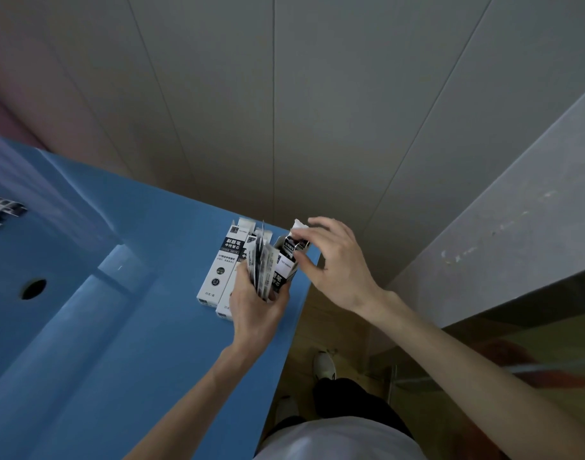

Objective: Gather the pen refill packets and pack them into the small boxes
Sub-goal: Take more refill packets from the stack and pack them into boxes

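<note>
My left hand [257, 307] grips a fanned bunch of clear pen refill packets [261, 267] together with a small black-and-white box [284, 272] held upright, its top open. My right hand [331, 260] pinches one refill packet [296, 245] at the open mouth of that box, the packet's end partly inside. Two more small boxes lie flat on the blue table [171, 327] just left of my left hand: one [219, 267] fully seen, the other [229, 298] partly hidden behind my hand and the packets.
The table's right edge runs right beside the held box, with floor and my shoes [324, 365] below. A round hole [33, 288] is in the table at left. More packets [2, 207] lie at the far left edge. A grey wall stands behind.
</note>
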Available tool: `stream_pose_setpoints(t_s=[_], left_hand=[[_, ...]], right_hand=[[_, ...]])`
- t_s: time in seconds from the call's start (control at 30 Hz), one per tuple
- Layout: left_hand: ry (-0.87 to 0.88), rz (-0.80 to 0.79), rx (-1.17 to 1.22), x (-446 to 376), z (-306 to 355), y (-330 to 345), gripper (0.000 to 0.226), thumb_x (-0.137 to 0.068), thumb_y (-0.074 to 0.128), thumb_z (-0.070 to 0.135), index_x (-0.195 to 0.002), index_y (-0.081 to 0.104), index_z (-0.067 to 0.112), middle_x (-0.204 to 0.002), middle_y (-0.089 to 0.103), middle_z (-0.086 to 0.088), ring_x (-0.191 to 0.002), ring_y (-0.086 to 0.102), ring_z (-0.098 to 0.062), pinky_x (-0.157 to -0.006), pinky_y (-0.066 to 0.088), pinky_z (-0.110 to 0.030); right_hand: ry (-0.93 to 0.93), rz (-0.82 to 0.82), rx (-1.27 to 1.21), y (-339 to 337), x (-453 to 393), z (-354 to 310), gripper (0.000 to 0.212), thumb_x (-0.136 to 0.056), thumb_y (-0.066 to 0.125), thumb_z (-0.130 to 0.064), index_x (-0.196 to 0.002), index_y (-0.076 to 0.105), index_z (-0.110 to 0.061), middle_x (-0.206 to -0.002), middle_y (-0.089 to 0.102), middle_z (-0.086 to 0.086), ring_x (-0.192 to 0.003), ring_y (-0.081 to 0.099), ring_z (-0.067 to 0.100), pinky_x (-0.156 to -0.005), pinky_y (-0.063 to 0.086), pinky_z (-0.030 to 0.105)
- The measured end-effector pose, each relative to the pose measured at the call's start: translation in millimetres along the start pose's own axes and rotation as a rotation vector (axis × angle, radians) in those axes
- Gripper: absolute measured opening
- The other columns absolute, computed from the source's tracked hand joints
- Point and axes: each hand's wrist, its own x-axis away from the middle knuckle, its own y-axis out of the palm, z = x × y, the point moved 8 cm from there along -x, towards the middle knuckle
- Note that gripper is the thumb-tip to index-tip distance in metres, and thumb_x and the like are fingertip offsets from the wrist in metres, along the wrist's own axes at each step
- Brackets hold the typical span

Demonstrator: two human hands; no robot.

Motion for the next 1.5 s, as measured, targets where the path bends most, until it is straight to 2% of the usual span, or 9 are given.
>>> stream_pose_setpoints(t_s=[0.2, 0.33, 0.47, 0.7, 0.83, 0.93, 1.07, 1.2, 1.5], left_hand=[[0.013, -0.008, 0.005, -1, 3, 3, 0.053, -0.079, 0.088, 0.021, -0.107, 0.044, 0.033, -0.087, 0.063, 0.009, -0.076, 0.064, -0.009, -0.066, 0.056, -0.045], [0.025, -0.012, 0.001, -1, 5, 1, 0.055, -0.079, 0.088, 0.020, -0.112, 0.045, 0.030, -0.093, 0.062, 0.015, -0.085, 0.063, -0.006, -0.069, 0.057, -0.042], [0.036, -0.014, -0.013, 0, 6, 0, 0.059, -0.078, 0.088, 0.018, -0.112, 0.042, 0.036, -0.095, 0.059, 0.019, -0.090, 0.061, -0.002, -0.071, 0.058, -0.044], [0.046, -0.019, -0.024, 7, 9, 0, 0.061, -0.079, 0.087, 0.015, -0.113, 0.042, 0.039, -0.094, 0.056, 0.026, -0.084, 0.056, 0.007, -0.074, 0.058, -0.046], [0.068, -0.046, -0.032, 13, 6, 3, 0.057, -0.079, 0.087, 0.014, -0.121, 0.050, 0.022, -0.095, 0.057, 0.024, -0.085, 0.059, 0.005, -0.067, 0.053, -0.025], [0.040, -0.065, -0.029, 16, 2, 3, 0.056, -0.079, 0.086, 0.015, -0.124, 0.053, 0.017, -0.097, 0.058, 0.024, -0.090, 0.060, 0.010, -0.068, 0.046, -0.014], [0.047, -0.051, -0.008, 16, 7, 2, 0.058, -0.079, 0.087, 0.014, -0.126, 0.053, 0.016, -0.100, 0.057, 0.025, -0.094, 0.058, 0.013, -0.071, 0.051, -0.020], [0.035, -0.041, -0.010, 14, 9, 2, 0.056, -0.078, 0.087, 0.014, -0.123, 0.053, 0.015, -0.096, 0.056, 0.025, -0.090, 0.058, 0.012, -0.071, 0.054, -0.032], [0.045, -0.051, -0.042, 14, 9, 3, 0.060, -0.079, 0.087, 0.019, -0.125, 0.048, 0.024, -0.100, 0.056, 0.028, -0.090, 0.057, 0.008, -0.071, 0.057, -0.035]], right_hand=[[-0.043, 0.012, -0.093, 4, 4, -6, 0.023, -0.094, 0.072, -0.021, -0.118, 0.075, -0.021, -0.122, 0.072, -0.013, -0.138, 0.048, 0.013, -0.123, 0.025, 0.042], [0.076, 0.126, -0.061, -12, 0, 9, 0.022, -0.097, 0.071, -0.025, -0.118, 0.075, -0.019, -0.119, 0.072, -0.008, -0.128, 0.054, 0.014, -0.113, 0.041, 0.045], [0.094, 0.044, 0.018, -17, -8, 17, 0.031, -0.095, 0.073, -0.033, -0.122, 0.072, -0.018, -0.113, 0.071, -0.006, -0.114, 0.059, 0.014, -0.100, 0.050, 0.045], [0.086, -0.019, 0.028, -23, -7, 8, 0.016, -0.091, 0.077, -0.027, -0.106, 0.080, -0.024, -0.099, 0.073, -0.009, -0.105, 0.059, 0.011, -0.096, 0.048, 0.037], [0.105, -0.080, 0.118, -13, -7, 7, 0.013, -0.094, 0.072, -0.025, -0.103, 0.081, -0.027, -0.088, 0.073, -0.014, -0.092, 0.059, 0.009, -0.100, 0.046, 0.040], [0.122, -0.240, 0.045, -8, -13, 8, 0.017, -0.099, 0.065, -0.032, -0.098, 0.083, -0.030, -0.090, 0.076, -0.019, -0.077, 0.061, -0.001, -0.094, 0.050, 0.036], [0.150, -0.291, -0.011, -9, -14, 8, 0.026, -0.101, 0.060, -0.032, -0.090, 0.082, -0.027, -0.078, 0.066, -0.026, -0.071, 0.057, -0.001, -0.076, 0.049, 0.028], [0.116, -0.316, 0.130, 3, -7, 6, 0.049, -0.104, 0.039, -0.058, -0.093, 0.078, -0.029, -0.082, 0.064, -0.013, -0.087, 0.055, 0.010, -0.096, 0.047, 0.041], [0.165, -0.154, 0.056, -20, -13, 9, 0.009, -0.091, 0.075, -0.036, -0.094, 0.080, -0.030, -0.085, 0.071, -0.018, -0.091, 0.059, 0.006, -0.086, 0.052, 0.035]])
